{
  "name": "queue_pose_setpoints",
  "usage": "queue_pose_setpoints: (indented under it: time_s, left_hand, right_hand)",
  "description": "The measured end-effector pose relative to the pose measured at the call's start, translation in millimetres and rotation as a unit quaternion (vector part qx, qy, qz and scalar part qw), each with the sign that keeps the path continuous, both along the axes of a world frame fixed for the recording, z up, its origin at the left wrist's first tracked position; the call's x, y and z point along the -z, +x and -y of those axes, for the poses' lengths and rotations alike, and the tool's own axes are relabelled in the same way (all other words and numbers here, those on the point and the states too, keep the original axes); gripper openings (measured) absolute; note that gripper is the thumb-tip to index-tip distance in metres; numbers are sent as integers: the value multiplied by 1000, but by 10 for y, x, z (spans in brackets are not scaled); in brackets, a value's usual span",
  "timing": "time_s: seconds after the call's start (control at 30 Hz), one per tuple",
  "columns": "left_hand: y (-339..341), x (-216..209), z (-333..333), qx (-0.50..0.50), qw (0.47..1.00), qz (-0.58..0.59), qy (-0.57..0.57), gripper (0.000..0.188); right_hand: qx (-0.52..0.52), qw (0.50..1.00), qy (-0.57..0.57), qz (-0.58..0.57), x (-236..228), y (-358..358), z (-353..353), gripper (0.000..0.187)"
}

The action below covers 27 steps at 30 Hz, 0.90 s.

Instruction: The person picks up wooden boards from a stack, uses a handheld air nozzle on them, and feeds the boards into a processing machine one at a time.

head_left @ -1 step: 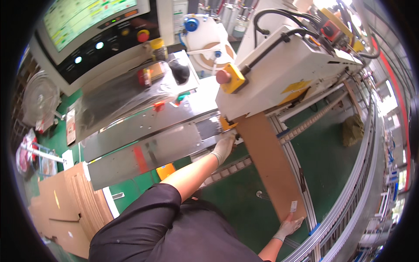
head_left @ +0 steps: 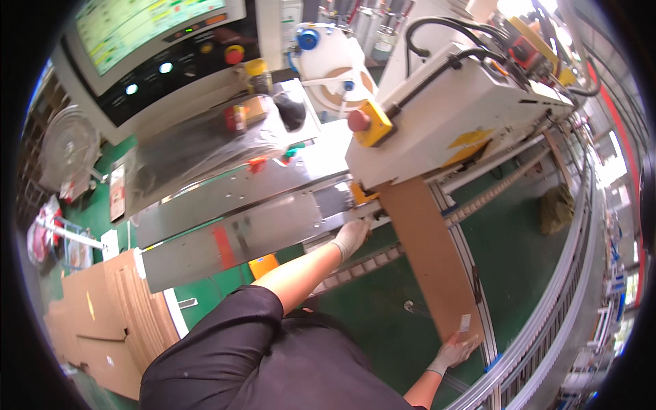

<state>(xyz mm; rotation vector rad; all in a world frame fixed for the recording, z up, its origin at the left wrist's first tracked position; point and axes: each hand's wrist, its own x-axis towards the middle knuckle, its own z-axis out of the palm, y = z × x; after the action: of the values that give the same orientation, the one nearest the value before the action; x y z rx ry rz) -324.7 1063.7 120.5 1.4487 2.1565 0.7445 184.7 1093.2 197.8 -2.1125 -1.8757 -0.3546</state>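
Observation:
A long flat brown cardboard box (head_left: 430,253) stretches from beneath the white machine head (head_left: 424,123) toward me, a small white label near its close end. My right hand (head_left: 456,352), in a pale glove, grips that close end, the thumb on top next to the label and the other fingers along the edge. My left hand (head_left: 351,236), also gloved, is at the front edge of the machine, beside the right end of the metal plate (head_left: 273,232) and left of the box. Its fingers curl in at the edge; what they hold is hidden.
A yellow switch box (head_left: 372,123) with a red button sits on the machine head. A control panel with a screen (head_left: 143,27) stands at the far left. Flattened cardboard (head_left: 102,314) is stacked at the near left. Metal rails (head_left: 547,301) curve along the right.
The whole view has shifted slightly, so everything appears a little to the right. Both hands and the cardboard box keep nearly the same places.

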Motion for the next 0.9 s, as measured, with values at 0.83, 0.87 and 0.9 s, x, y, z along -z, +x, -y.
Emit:
queue_pose_setpoints:
  time_s: [0.83, 0.87, 0.9]
  left_hand:
    - [850, 928, 9316, -882, 216, 157, 387, 24]
    - [617, 566, 9292, -876, 165, 141, 430, 20]
    - [539, 417, 9451, -873, 180, 141, 431, 21]
  right_hand:
    - [-728, 540, -365, -213, 210, -4741, 3254, 25]
    - [-722, 551, -362, -207, 243, -4761, 3284, 24]
    - [-719, 554, -367, -204, 287, -4798, 3359, 24]
